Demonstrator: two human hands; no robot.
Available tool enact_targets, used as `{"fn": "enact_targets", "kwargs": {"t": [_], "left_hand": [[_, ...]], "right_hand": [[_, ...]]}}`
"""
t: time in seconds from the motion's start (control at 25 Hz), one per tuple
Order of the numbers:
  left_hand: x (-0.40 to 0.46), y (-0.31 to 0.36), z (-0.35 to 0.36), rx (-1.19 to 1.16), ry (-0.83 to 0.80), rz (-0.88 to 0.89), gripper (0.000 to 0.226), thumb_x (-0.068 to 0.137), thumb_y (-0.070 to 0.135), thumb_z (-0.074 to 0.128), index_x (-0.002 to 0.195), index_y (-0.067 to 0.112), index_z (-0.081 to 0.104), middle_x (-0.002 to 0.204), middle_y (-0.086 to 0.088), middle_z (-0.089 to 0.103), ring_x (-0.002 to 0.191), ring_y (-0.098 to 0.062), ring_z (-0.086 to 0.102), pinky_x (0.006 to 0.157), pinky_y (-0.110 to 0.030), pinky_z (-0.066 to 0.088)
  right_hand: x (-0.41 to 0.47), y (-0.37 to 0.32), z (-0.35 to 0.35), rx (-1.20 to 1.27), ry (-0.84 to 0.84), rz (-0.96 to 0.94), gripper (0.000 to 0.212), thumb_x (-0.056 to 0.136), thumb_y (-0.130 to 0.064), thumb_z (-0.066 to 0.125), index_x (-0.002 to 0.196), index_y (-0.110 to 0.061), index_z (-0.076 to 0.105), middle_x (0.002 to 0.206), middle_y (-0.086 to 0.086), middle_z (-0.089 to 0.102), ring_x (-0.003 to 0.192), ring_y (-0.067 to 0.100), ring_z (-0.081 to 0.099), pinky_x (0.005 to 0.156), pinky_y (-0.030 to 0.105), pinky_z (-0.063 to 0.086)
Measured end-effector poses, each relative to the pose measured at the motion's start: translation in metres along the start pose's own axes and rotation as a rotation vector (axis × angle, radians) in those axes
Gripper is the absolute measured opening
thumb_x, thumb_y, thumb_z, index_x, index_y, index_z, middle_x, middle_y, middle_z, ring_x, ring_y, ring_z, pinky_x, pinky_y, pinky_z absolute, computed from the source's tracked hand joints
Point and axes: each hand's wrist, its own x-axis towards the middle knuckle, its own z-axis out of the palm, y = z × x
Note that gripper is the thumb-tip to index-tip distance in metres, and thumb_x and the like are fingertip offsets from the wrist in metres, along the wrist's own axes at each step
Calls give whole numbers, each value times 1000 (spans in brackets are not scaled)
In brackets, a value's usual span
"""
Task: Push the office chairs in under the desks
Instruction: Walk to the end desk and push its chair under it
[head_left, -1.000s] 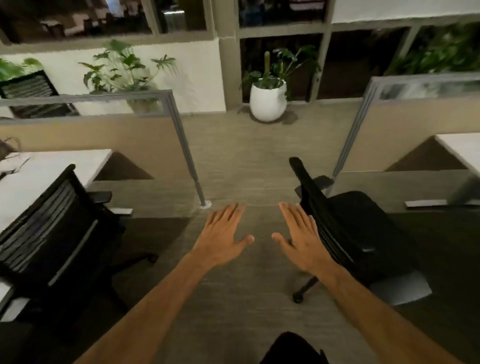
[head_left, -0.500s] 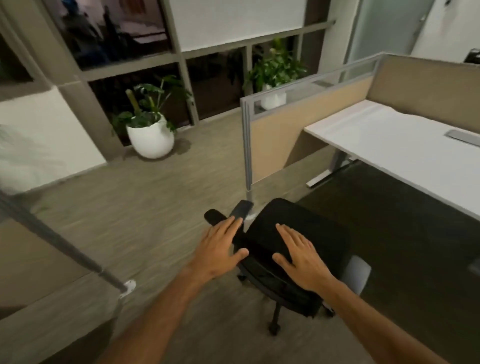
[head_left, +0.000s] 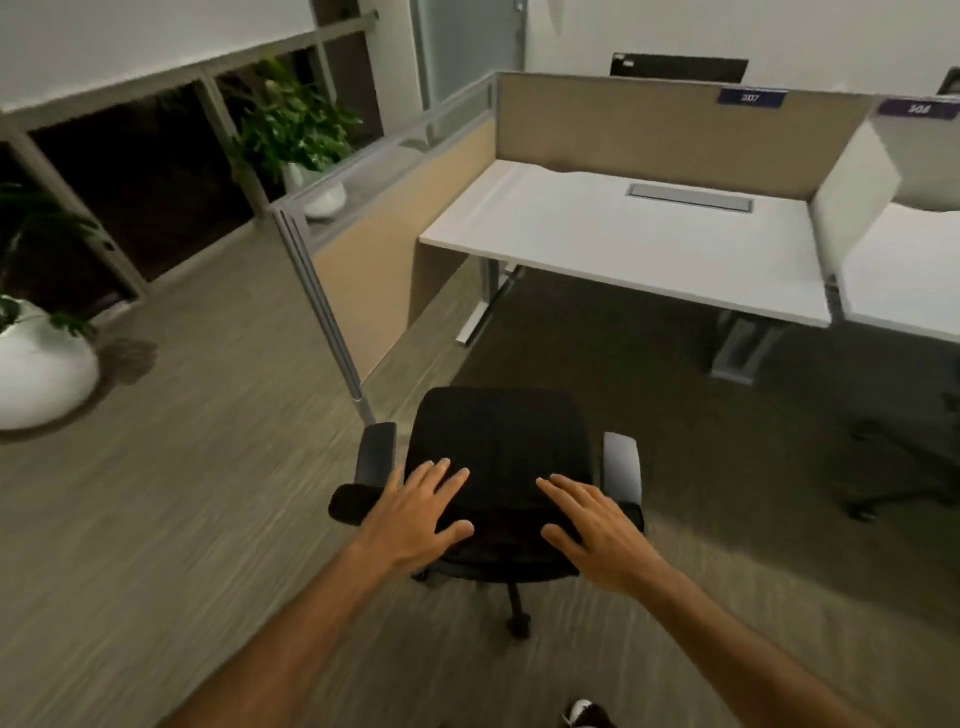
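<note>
Left hand (head_left: 415, 512) and right hand (head_left: 597, 530), fingers spread open over black mesh office chair (head_left: 498, 457); an off-centre push risks its castors swivelling into grey partition post (head_left: 322, 306) beside white worktop (head_left: 623, 239).

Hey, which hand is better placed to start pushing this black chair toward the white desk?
Neither clearly: the left hand and right hand both hover open over the backrest of the black office chair, one toward each side. The white desk lies ahead and slightly right, so the left hand might steer better.

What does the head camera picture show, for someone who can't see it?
Two open hands, left hand and right hand, reach over the back of a black office chair facing an empty white desk, not yet pushed under.
</note>
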Motion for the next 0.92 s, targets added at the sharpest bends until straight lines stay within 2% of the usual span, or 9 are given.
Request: {"fn": "enact_targets", "kwargs": {"t": [0.08, 0.16, 0.28, 0.44, 0.6, 0.92], "left_hand": [[5, -14, 8, -9, -23, 10, 88, 88, 82, 6, 161, 33, 11, 166, -3, 22, 152, -22, 18, 122, -51, 8], [3, -40, 20, -4, -22, 65, 94, 86, 85, 0, 159, 30, 21, 157, -1, 40, 143, -20, 36, 119, -48, 22], [-5, -46, 39, -26, 3, 143, 97, 86, 86, -2, 155, 27, 32, 143, 3, 53, 130, -18, 49, 110, -44, 34], [3, -68, 31, -21, 28, 211, 88, 91, 82, 8, 153, 26, 37, 134, 3, 58, 120, -18, 54, 104, -41, 39], [14, -90, 28, 12, 60, 263, 83, 93, 80, 12, 149, 26, 43, 131, 4, 61, 115, -18, 58, 100, -40, 42], [44, -124, 19, 7, 132, 320, 83, 93, 81, 14, 142, 27, 53, 123, 8, 65, 109, -14, 62, 98, -38, 45]], "right_hand": [[-6, -6, 5, -152, 44, 71, 66, 99, -69, 13, 157, -41, 21, 163, -9, 30, 148, 14, 27, 121, 41, 21], [-1, -25, 17, -231, 104, 142, 74, 96, -70, 4, 153, -35, 37, 153, -9, 47, 142, 13, 39, 118, 38, 25], [-12, -34, 35, -269, 148, 188, 79, 95, -69, 2, 149, -32, 45, 145, -9, 55, 135, 12, 47, 115, 36, 29], [3, -45, 25, -260, 72, 239, 89, 90, -78, -1, 147, -30, 48, 141, -6, 58, 130, 15, 52, 111, 36, 35], [22, -49, 20, -283, 52, 278, 91, 86, -83, 1, 134, -29, 57, 122, -4, 67, 113, 17, 62, 99, 39, 47], [46, -59, 43, -328, 233, 314, 77, 94, -79, 11, 125, -31, 63, 103, -9, 70, 95, 12, 66, 87, 35, 50]]}}
